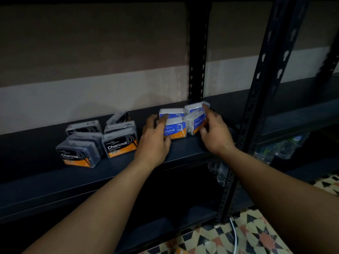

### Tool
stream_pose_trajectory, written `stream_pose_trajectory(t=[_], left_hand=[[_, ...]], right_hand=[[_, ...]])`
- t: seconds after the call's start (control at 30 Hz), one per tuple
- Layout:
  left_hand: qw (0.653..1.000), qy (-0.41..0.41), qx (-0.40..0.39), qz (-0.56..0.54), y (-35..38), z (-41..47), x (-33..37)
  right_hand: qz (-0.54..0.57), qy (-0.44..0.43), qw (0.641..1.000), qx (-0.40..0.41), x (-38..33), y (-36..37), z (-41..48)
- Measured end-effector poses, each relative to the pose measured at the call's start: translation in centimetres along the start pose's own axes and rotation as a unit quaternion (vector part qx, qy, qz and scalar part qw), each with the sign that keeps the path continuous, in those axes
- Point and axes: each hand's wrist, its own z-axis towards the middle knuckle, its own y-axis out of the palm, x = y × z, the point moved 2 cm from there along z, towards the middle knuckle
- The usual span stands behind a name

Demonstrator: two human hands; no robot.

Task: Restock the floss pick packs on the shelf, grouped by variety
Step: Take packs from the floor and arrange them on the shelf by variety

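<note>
Several black-and-orange Charcoal floss pick packs (120,143) stand grouped on the left of the dark shelf (110,173). To their right sits a cluster of blue-and-white Round packs. My left hand (156,142) grips the front Round pack (174,130) from its left side. My right hand (214,132) holds the right Round pack (196,122), fingers on its top and right side. Another Round pack (171,112) stands behind them.
A black perforated upright (198,57) stands at the back just behind the Round packs, and a second one (256,99) rises at the front right. Water bottles (282,147) lie on a lower right shelf. Patterned tiles (247,235) cover the floor.
</note>
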Motion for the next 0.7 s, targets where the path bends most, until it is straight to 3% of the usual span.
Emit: stream_pose_trajectory(t=[0.33,0.53,0.7], left_hand=[[0.999,0.015,0.020,0.031,-1.5,-6.4,1.8],[0.997,0.047,-0.011,0.057,-1.2,-12.7,1.5],[0.997,0.060,-0.044,0.009,-1.2,-17.1,0.6]], right_hand=[[0.016,-0.012,1.000,0.020,-1.5,-0.9,-9.1],[0.029,0.019,0.999,-0.036,-2.4,-0.4,-15.0],[0.036,0.045,0.994,-0.093,-1.4,0.5,-19.0]])
